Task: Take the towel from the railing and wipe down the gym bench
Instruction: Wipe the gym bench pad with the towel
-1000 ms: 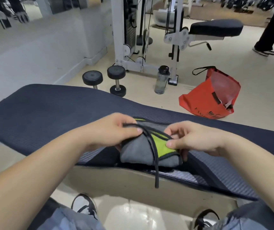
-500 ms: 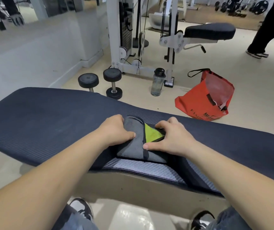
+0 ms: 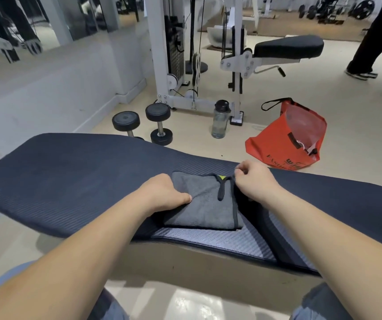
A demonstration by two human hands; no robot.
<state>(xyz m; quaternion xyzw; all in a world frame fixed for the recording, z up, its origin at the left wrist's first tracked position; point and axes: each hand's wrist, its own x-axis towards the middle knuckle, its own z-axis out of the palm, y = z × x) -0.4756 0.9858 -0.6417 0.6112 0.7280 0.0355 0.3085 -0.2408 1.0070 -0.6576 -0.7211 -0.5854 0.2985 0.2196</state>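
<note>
A folded grey towel (image 3: pixel 205 204) with dark edging and a small lime-green patch lies flat on the dark blue padded gym bench (image 3: pixel 74 179), just in front of me. My left hand (image 3: pixel 164 195) presses on the towel's left edge, fingers curled over the cloth. At the towel's upper right corner, my right hand (image 3: pixel 253 181) pinches the cloth beside its dark hanging loop. The bench stretches across the whole view from left to right. No railing is in view.
On the floor beyond the bench stand two black dumbbells (image 3: pixel 143 122), a clear water bottle (image 3: pixel 220 120) and an orange bag (image 3: pixel 288 137). A white cable machine (image 3: pixel 173 54) with a black seat stands behind them. A person's legs (image 3: pixel 370 42) walk at the far right.
The towel went from a bunched bundle held up in both hands to lying flat on the bench. Both hands slid it away from me and spread apart to its edges.
</note>
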